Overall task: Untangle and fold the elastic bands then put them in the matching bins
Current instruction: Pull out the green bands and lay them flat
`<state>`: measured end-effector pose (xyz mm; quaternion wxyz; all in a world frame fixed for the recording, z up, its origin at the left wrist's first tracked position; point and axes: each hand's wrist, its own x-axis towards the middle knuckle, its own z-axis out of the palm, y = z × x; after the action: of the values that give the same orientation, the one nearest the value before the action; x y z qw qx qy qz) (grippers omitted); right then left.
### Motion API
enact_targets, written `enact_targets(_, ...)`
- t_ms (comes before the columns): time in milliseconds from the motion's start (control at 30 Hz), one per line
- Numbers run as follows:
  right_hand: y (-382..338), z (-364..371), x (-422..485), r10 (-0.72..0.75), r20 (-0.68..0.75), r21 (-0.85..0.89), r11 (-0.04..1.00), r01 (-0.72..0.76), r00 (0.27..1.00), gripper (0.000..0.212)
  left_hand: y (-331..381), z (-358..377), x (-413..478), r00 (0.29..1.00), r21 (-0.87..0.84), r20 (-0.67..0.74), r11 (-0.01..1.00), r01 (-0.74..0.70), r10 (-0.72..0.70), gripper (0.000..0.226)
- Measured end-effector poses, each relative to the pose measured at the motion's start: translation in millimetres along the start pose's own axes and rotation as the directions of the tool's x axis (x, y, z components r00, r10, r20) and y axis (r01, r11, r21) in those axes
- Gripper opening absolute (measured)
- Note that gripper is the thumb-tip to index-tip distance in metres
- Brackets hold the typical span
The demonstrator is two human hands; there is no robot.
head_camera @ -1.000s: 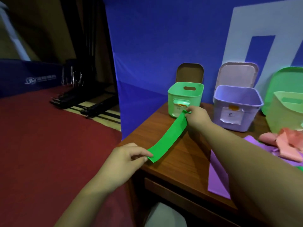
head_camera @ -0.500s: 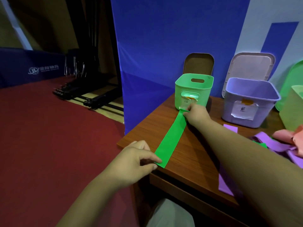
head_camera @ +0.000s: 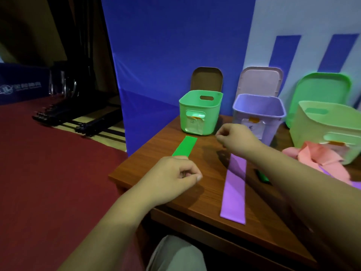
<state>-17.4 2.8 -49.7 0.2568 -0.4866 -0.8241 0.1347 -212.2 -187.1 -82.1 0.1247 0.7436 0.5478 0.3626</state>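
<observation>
1. Your left hand is nearest, over the front-left corner of the bench. Its fingers are curled and the thumb tip rests against the forefinger. It covers the near end of the green band, and you cannot tell whether it pinches that end or only hovers above it.
2. Just to the right, the purple band lies flat and straight, running away from you. It is untangled but unfolded, and neither hand touches it.
3. The green band also lies flat, its far end just short of the small green bin. It looks straightened; folding and binning remain.
4. Your right hand hangs above the bench between the green band and the purple bin, fingers curled in, with nothing visible in it.
5. Further right, the pink heap sits crumpled against the large pale green bin. A green scrap shows beside your right forearm. That is the untangling left to do.
6. Judged from this, you are early in the task. No band shows in any bin, though the bin floors are hidden.
7. Count:
   - three bins
   - three lids leaning behind them: brown, pinkish and green
   - two bands laid flat
   - one pink tangle whose number you cannot tell
</observation>
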Motion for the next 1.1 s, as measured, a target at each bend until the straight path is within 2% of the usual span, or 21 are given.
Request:
enact_targets(167,62,-68,-65,0.025,-0.072,-0.068,0.997,-0.030,0.997,0.010,47,51,56,0.985,-0.024,0.118,0.992,-0.128,0.130,0.005)
enact_targets(300,116,-109,-115,0.109,-0.096,-0.027,0.993,-0.112,0.989,0.010,85,93,107,0.944,0.047,0.270,0.977,-0.209,0.189,0.010)
enact_targets(367,137,-118,-133,0.127,-0.091,0.010,0.992,-0.127,0.988,0.011,96,113,132,0.918,0.134,0.350,0.960,-0.246,0.187,0.026)
enact_targets(433,153,-118,-145,0.156,-0.077,0.023,0.988,-0.155,0.985,0.010,100,132,151,0.878,0.302,0.464,0.912,-0.278,0.113,0.052)
enact_targets(500,162,-115,-150,0.160,-0.055,0.008,0.987,-0.160,0.986,0.009,98,143,165,0.831,0.412,0.556,0.861,-0.298,0.021,0.066)
enact_targets(567,165,-111,-150,0.127,-0.010,-0.031,0.991,-0.127,0.992,0.008,94,145,176,0.806,0.372,0.592,0.886,-0.276,0.002,0.057)
enact_targets(633,162,-111,-145,0.092,0.028,-0.073,0.993,-0.090,0.995,0.008,89,140,184,0.806,0.275,0.592,0.938,-0.213,0.010,0.036)
enact_targets(767,148,-117,-129,0.042,0.109,-0.120,0.992,-0.029,0.993,0.025,79,127,196,0.801,0.033,0.598,0.999,-0.029,0.003,0.006)
enact_targets(867,144,-108,-127,0.026,0.149,-0.127,0.992,-0.007,0.988,0.037,70,126,197,0.807,-0.115,0.591,0.989,0.097,-0.011,0.006)
enact_targets(933,145,-99,-132,0.006,0.166,-0.171,0.985,0.023,0.986,0.042,62,128,195,0.801,-0.152,0.598,0.981,0.118,-0.004,0.008)
enact_targets(1033,153,-97,-137,-0.047,0.179,-0.176,0.981,0.079,0.983,0.036,57,130,193,0.752,-0.069,0.659,0.997,0.046,0.011,0.019)
enact_targets(1100,156,-98,-139,-0.067,0.186,-0.145,0.985,0.095,0.980,0.033,58,133,190,0.745,-0.008,0.666,0.999,-0.040,0.035,0.031)
